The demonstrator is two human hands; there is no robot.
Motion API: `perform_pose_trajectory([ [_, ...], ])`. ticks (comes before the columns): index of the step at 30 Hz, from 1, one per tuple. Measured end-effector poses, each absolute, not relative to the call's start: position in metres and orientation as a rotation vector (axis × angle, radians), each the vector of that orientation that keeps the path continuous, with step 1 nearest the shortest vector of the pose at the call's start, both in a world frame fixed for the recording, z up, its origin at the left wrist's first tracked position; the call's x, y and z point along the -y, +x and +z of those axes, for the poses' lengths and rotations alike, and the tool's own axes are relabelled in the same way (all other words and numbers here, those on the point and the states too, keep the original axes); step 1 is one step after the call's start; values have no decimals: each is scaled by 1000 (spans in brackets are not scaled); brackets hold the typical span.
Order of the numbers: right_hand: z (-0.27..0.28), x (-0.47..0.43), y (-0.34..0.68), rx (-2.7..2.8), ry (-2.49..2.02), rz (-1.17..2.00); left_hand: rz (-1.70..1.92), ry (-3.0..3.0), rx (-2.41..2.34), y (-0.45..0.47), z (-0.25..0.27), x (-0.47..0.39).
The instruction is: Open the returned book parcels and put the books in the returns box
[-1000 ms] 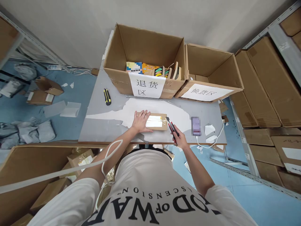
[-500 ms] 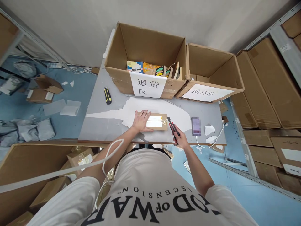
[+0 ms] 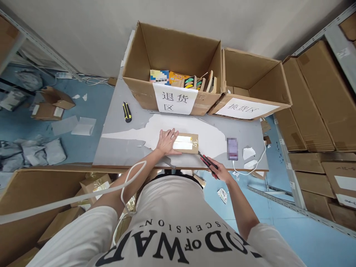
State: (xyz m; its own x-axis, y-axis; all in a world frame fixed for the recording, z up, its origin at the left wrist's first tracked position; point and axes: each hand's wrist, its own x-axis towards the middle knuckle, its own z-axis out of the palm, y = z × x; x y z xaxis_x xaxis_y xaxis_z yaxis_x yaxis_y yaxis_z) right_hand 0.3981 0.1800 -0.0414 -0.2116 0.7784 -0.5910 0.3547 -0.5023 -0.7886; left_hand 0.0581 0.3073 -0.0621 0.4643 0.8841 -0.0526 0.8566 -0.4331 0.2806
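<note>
A small brown cardboard box (image 3: 191, 148) with a white label and clear tape lies flat on the white torn area of the table (image 3: 111, 154). My left hand (image 3: 167, 142) grips its left end, fingers over the far side and thumb along the near side. My right hand (image 3: 219, 170) is closed around a black and red utility knife (image 3: 207, 161). The knife's blade tip is at the near right corner of the box; whether it touches I cannot tell. A yellow and black utility knife (image 3: 127, 112) lies at the table's left.
Two open cartons stand at the back, a left one (image 3: 133, 87) with several books (image 3: 189, 82) and a right one (image 3: 283, 98). A phone (image 3: 232, 149) with a white cable lies right. A big carton (image 3: 33, 185) of boxes is at lower left; shelving (image 3: 294, 185) stands right.
My right hand has moved nearer and slightly right, bringing the knife from the box's right end to its near right corner. My left hand and the box have stayed in place.
</note>
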Motion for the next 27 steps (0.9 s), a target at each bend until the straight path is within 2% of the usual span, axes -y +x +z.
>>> perform_pose_trajectory([
  [3, -49, -181, 413, 1385, -1890, 1509, 166, 2478, -1475, 56, -62, -306],
  [7, -84, -199, 395, 1654, -2370, 835, 298, 2573, -1416, 54, -61, -298],
  [9, -107, -209, 374, 1692, -2468, 704, 376, 2623, -1364, 54, -64, -289],
  [14, -144, -217, 346, 1790, -2683, 626, 477, 2654, -1359, 55, -79, -261],
  [19, -153, -209, 355, 1913, -2639, 556, 516, 2659, -1320, 51, -87, -243],
  [23, -141, -215, 361, 1869, -2358, 517, 437, 2613, -1323, 50, -83, -237],
  [27, -105, -252, 349, 1812, -2114, 404, 365, 2544, -1303, 50, -80, -235],
])
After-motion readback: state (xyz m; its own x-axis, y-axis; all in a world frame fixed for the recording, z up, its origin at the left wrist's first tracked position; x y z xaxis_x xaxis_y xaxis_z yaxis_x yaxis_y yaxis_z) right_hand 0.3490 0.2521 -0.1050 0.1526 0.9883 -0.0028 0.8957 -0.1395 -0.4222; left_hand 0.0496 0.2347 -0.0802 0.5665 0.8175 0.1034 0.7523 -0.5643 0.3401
